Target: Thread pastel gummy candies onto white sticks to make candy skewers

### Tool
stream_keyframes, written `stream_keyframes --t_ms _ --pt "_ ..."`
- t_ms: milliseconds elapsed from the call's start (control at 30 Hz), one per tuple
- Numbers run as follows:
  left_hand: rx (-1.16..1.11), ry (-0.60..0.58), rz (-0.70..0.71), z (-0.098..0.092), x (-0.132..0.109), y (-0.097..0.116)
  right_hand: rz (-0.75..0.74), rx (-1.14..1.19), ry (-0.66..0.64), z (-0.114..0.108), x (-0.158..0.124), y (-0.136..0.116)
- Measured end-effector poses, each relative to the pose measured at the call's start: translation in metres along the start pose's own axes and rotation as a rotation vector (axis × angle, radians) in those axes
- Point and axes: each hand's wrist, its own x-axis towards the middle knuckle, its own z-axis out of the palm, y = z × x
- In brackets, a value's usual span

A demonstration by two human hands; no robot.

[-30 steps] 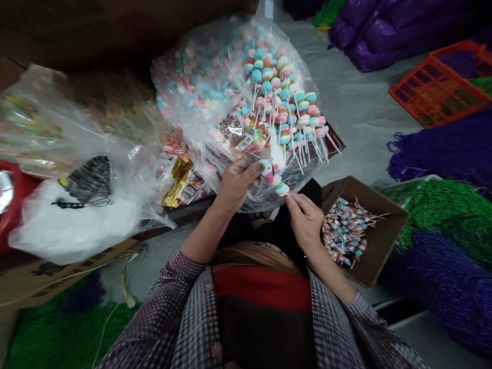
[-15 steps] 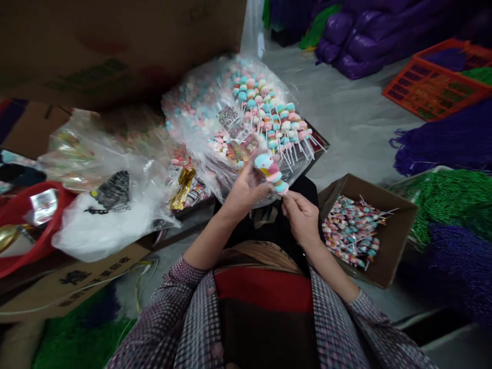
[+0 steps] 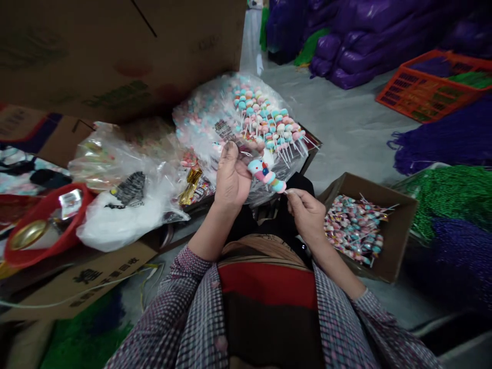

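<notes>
A marshmallow lollipop point(image 3: 268, 177) in blue, pink, yellow and white, with small red and blue pieces near its tip, lies tilted over my lap. My right hand point(image 3: 307, 212) is closed in a pinch on its stick end. At the lollipop's other end, my left hand point(image 3: 232, 179) is open, palm inward and thumb raised, with its fingertips close behind the candy. Clear film shows beside the left thumb; whether the fingers touch it is unclear. Just beyond, rows of similar marshmallow lollipops point(image 3: 269, 120) rest on a large clear plastic bag point(image 3: 200, 115).
A cardboard box point(image 3: 397, 230) of wrapped lollipops stands at my right. To the left are a red basin point(image 3: 73, 225), a white-filled plastic bag point(image 3: 115, 220) and gold wrappers point(image 3: 192, 187). A big carton point(image 3: 123, 46) overhangs the upper left. An orange crate point(image 3: 430, 95) sits farther right.
My left hand has drawn back to the left and turned its thumb up, uncovering the lollipop's upper end. My right hand stays pinched at the stick. The view has shifted slightly.
</notes>
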Motion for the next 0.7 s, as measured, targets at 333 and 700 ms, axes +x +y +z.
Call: stream_keyframes --t_ms 333,700 --pt "-0.035 -0.017 -0.006 0.0 -0.011 -0.007 0.247 0.338 -0.196 0.007 -0.006 0.004" --pt "-0.009 -0.09 -0.139 -0.005 -0.024 -0.041 0.267 0.262 -0.149 0.024 0.002 0.0"
